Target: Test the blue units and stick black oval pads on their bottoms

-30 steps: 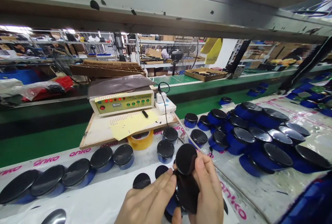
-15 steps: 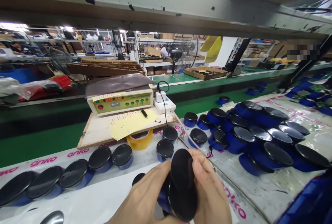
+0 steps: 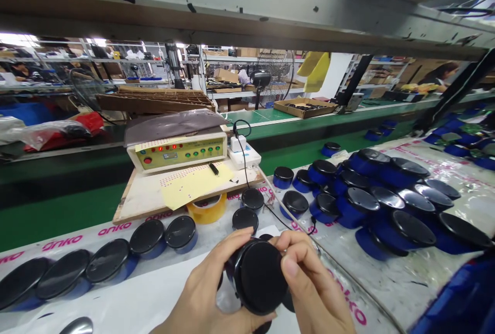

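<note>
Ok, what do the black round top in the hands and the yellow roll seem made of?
The black round top looks like smooth plastic or possibly glass; the matching tops nearby are glossy, with bright reflections, but which material stays open. The yellow roll looks like plastic packing tape, shiny and faintly see-through.

Ahead of the hands: one electronic test box (image 3: 177, 152) with red and green lamps, on a wooden board (image 3: 135, 205); one yellow perforated sheet (image 3: 195, 184); one roll of yellow tape (image 3: 207, 209); one white power strip (image 3: 243, 156). Farther ahead: one pedestal fan (image 3: 275, 79).
</note>
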Demonstrator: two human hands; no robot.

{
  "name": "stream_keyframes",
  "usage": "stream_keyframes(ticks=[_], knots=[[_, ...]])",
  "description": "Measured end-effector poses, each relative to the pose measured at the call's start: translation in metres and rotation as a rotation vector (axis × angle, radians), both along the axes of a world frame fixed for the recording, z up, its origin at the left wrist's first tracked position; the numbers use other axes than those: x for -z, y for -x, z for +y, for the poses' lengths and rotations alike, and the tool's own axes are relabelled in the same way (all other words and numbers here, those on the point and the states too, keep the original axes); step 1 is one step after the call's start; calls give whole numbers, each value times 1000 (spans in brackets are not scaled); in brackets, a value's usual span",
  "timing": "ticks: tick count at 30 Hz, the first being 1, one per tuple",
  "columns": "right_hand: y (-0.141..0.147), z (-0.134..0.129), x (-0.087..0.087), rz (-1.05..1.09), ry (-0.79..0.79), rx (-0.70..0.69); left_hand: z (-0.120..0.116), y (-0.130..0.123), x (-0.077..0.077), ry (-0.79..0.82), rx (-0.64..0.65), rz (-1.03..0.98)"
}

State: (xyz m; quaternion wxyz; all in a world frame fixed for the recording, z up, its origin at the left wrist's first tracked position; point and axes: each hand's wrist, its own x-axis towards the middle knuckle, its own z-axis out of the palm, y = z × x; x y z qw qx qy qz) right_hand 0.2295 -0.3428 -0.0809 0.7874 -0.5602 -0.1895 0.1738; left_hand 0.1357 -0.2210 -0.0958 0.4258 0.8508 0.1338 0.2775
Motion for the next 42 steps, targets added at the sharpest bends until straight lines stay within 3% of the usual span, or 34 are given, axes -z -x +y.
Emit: stream_keyframes(ticks=[7, 20, 31, 36, 42], knots=[[-4, -1, 3, -94, 4, -42, 1, 0, -1, -61, -24, 6], [4, 2, 1, -138, 61, 68, 1, -2, 3, -161, -22, -109], [0, -2, 3, -355, 168, 70, -2, 1, 1, -246, -17, -113], [-2, -6, 0, -386, 254, 47, 1, -1, -1, -296, -18, -146], [-11, -14, -6, -419, 415, -143, 9, -5, 3, -434, 84, -300]])
